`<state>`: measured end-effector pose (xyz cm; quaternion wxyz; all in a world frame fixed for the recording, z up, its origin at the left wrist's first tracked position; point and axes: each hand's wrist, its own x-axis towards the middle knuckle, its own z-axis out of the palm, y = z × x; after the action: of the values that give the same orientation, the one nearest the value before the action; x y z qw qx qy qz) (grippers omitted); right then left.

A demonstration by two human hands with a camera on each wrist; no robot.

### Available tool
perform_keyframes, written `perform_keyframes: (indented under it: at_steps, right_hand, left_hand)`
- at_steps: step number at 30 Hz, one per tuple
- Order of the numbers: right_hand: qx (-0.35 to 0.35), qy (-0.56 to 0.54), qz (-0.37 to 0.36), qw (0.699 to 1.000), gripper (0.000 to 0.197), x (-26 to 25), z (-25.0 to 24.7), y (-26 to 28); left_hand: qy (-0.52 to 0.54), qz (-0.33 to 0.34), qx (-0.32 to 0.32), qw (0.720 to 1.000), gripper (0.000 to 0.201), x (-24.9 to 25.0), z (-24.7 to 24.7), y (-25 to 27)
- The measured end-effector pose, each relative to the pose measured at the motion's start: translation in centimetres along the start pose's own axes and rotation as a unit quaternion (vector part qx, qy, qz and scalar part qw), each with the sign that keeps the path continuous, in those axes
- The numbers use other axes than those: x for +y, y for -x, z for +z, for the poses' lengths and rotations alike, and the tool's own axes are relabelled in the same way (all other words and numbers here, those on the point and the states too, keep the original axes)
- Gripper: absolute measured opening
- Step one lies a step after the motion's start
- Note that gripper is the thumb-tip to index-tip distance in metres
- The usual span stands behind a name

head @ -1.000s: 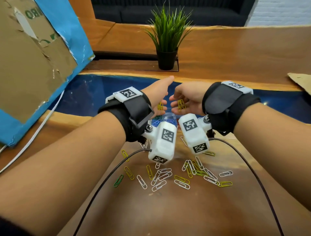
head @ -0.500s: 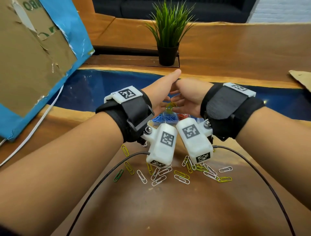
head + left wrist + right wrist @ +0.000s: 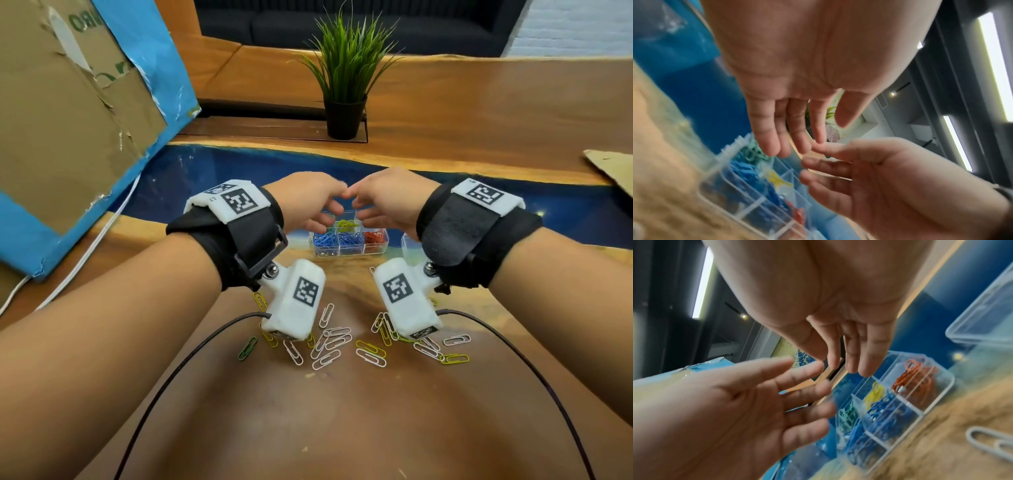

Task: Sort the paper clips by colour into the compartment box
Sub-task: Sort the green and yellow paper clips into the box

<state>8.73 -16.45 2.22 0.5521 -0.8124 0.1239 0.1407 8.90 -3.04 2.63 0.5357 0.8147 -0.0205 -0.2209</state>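
A clear compartment box (image 3: 383, 247) stands on the table beyond the loose clips. It holds blue clips (image 3: 327, 240), red clips (image 3: 374, 236), yellow clips (image 3: 346, 224) and green clips (image 3: 846, 415) in separate cells. My left hand (image 3: 329, 212) and right hand (image 3: 359, 209) hover just above the box, fingertips close together, fingers relaxed and holding nothing. The wrist views show both palms bare: left hand (image 3: 793, 146), right hand (image 3: 846, 366). Several white, yellow and green paper clips (image 3: 337, 342) lie scattered on the wood near me, partly under the wrist cameras.
A clear lid or second container (image 3: 986, 318) lies right of the box. A potted plant (image 3: 344, 116) stands farther back, torn cardboard on blue (image 3: 68, 120) leans at the left. Two black cables (image 3: 191, 353) trail over the table.
Both hands held yellow clips a second ago, met over the box, and are now empty with fingers spread. Yellow clips now lie in a box cell.
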Motion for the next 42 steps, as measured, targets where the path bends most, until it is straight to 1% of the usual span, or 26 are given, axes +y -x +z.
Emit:
perform_keyframes:
  at_steps: [3,5,7,9,11,14,15,18,20,23,27,30,32,33,35,38,40,42]
  right_hand:
    - [-0.018,0.088,0.004,0.996,0.038,0.0,0.1,0.4]
    - [-0.039,0.161,0.017,0.986,0.035,0.0,0.3,1.0]
    - [-0.054,0.195,-0.002,0.979,0.034,0.2,0.5,1.6]
    - [-0.055,0.184,-0.043,0.980,0.036,0.3,0.4,2.3]
    - [-0.049,0.204,-0.087,0.974,0.035,0.4,0.5,3.1]
    - [-0.053,0.283,-0.144,0.947,0.028,0.9,1.0,4.1]
    - [-0.059,0.308,-0.158,0.936,0.028,1.1,1.3,4.4]
    - [-0.074,0.342,-0.176,0.920,0.026,1.9,2.1,5.1]
    - [-0.078,0.350,-0.179,0.916,0.026,2.1,2.2,5.4]
    - [-0.076,0.360,-0.178,0.913,0.027,2.2,1.9,5.8]
    - [-0.060,0.365,-0.161,0.915,0.027,2.8,1.0,6.1]
    - [-0.060,0.365,-0.147,0.917,0.025,3.4,0.4,6.4]
    - [-0.059,0.373,-0.146,0.915,0.020,3.8,0.0,6.6]
    - [-0.055,0.382,-0.148,0.911,0.017,4.0,-0.3,6.9]
    - [-0.050,0.421,-0.146,0.894,0.016,4.4,-0.9,7.4]
    - [-0.074,0.488,-0.135,0.859,0.017,5.2,-1.5,8.2]
    - [-0.105,0.497,-0.131,0.852,0.015,5.7,-1.6,8.7]
    - [-0.121,0.498,-0.138,0.847,0.017,6.1,-1.4,9.0]
  left_hand:
    - [-0.121,0.024,-0.026,0.992,0.020,-0.6,-0.7,0.6]
    - [-0.201,0.044,-0.032,0.978,0.013,-1.3,-1.5,1.3]
    - [-0.271,0.043,-0.040,0.961,0.013,-2.1,-2.2,2.2]
    - [-0.338,0.025,-0.059,0.939,0.014,-3.0,-3.0,3.3]
    - [-0.406,-0.004,-0.085,0.910,0.018,-4.0,-3.5,4.6]
    - [-0.511,-0.038,-0.095,0.853,0.027,-5.0,-3.7,6.6]
    - [-0.534,-0.044,-0.092,0.839,0.029,-5.2,-3.6,7.2]
    - [-0.560,-0.073,-0.093,0.820,0.033,-5.7,-3.1,8.3]
    - [-0.560,-0.081,-0.101,0.818,0.030,-6.0,-2.8,8.6]
    - [-0.544,-0.085,-0.114,0.827,0.018,-6.2,-2.8,8.7]
    - [-0.544,-0.066,-0.115,0.829,0.006,-6.3,-2.4,8.6]
    - [-0.566,-0.046,-0.105,0.817,0.006,-6.6,-2.1,8.7]
    - [-0.571,-0.042,-0.100,0.814,0.006,-6.6,-2.0,8.7]
    - [-0.569,-0.037,-0.094,0.816,0.005,-6.4,-2.0,8.6]
    - [-0.563,-0.009,-0.064,0.824,0.005,-5.3,-1.9,8.2]
    - [-0.533,0.071,-0.001,0.843,0.008,-3.0,-1.9,6.5]
    - [-0.511,0.113,0.034,0.852,0.009,-1.6,-1.8,4.7]
    - [-0.502,0.138,0.063,0.851,0.007,-0.6,-1.6,2.7]
